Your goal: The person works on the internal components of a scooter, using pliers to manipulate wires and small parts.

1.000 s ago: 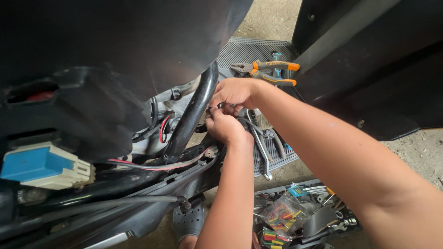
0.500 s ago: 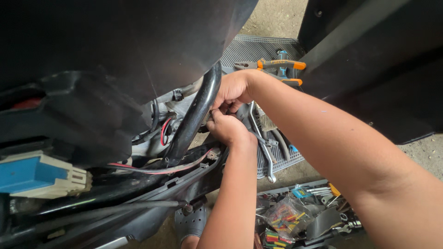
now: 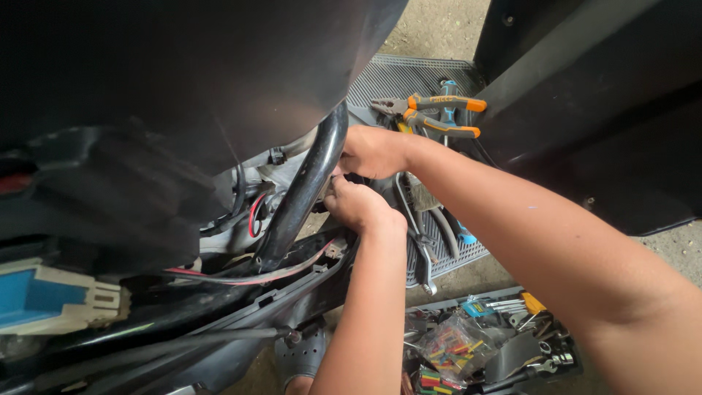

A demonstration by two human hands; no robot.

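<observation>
Frame tube: the black frame tube [image 3: 303, 197] runs on a slant, its upper end near the hands at upper right, its lower end down left among the red and black wires [image 3: 252, 276].
Left hand: the left hand [image 3: 360, 205] sits just right of the tube, fingers curled in and pressed toward a small part against it; the part itself is hidden.
Right hand: the right hand [image 3: 374, 150] lies just above the left, its grip closed at the same spot by the tube's upper end; what it pinches I cannot tell.
Nearer hand: both touch the same point; the left is lower and closer to the wires.
Pliers: orange-handled pliers [image 3: 431, 115] rest on the ribbed footboard [image 3: 409, 77], beyond the right hand, handles pointing right.
Tool tray: a tray of small parts [image 3: 479, 340] lies on the floor below the forearms.
</observation>
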